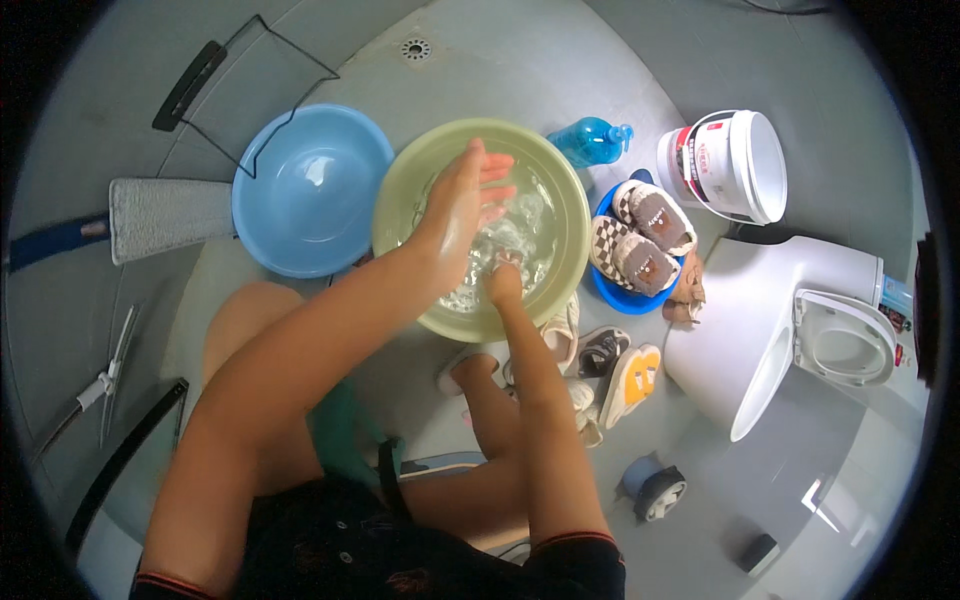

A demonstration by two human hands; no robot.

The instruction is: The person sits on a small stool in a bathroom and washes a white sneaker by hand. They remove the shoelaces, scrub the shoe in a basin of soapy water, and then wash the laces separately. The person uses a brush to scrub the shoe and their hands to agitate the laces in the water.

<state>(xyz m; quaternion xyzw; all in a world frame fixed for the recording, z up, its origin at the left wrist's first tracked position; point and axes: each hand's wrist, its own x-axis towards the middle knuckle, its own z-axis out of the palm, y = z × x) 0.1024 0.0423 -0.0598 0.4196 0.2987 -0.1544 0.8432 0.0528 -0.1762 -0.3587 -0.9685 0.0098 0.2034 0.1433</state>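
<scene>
A pale green basin (576, 262) stands on the floor in front of me with clear, churned water (518, 225) in it. Over its left half I hold my left hand (462, 205), wet, with the fingers stretched out and nothing in them. My right hand (505, 280) reaches into the water near the middle of the basin. Splashing and ripples hide its fingers, so I cannot make out whether it holds anything. Touching the green basin on its left side is a light blue basin (312, 200) with nothing visible inside.
A blue pump bottle (590, 142) lies right of the green basin. Beyond are a white bucket (725, 165), a small blue basin (608, 290) with checkered shoes (645, 240), and a white toilet (720, 330). Loose footwear (632, 385) lies nearer me. A floor drain (415, 49) is at the back.
</scene>
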